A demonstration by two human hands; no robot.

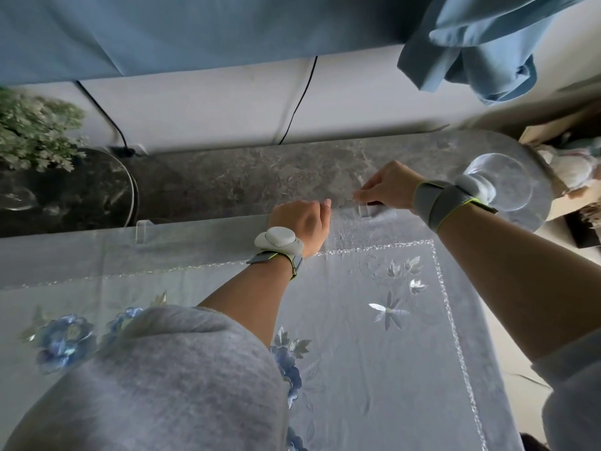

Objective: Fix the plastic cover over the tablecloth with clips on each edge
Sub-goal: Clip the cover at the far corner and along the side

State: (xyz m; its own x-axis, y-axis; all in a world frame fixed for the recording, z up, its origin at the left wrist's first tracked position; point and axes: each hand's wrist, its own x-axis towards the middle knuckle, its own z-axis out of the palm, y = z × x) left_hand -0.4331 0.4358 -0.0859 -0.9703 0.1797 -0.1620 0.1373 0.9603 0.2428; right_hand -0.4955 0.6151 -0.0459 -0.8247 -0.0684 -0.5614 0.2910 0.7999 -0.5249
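A clear clip (366, 210) is pinched by the right hand (388, 187) at the far edge of the cover (374, 234), which is spread over the tablecloth (65, 340), while that edge is gripped just beside it by the curled left hand (300, 222) and a second clip (144, 230) is seated further left.

Light was soft, cool, bluish; scene fairly dim. Brightest patch was white wall (211, 102) beyond both hands. Source was perhaps window behind blue curtain (162, 34), far above left hand (300, 222). Shadows were faint; dark band lay left of left hand. Small glints showed on plastic cover (390, 353) below right hand (388, 187). Plant (35, 131) far left was smeared. Grey sleeve (162, 379) nearest camera was out of focus. Straight edges bowed near frame borders.
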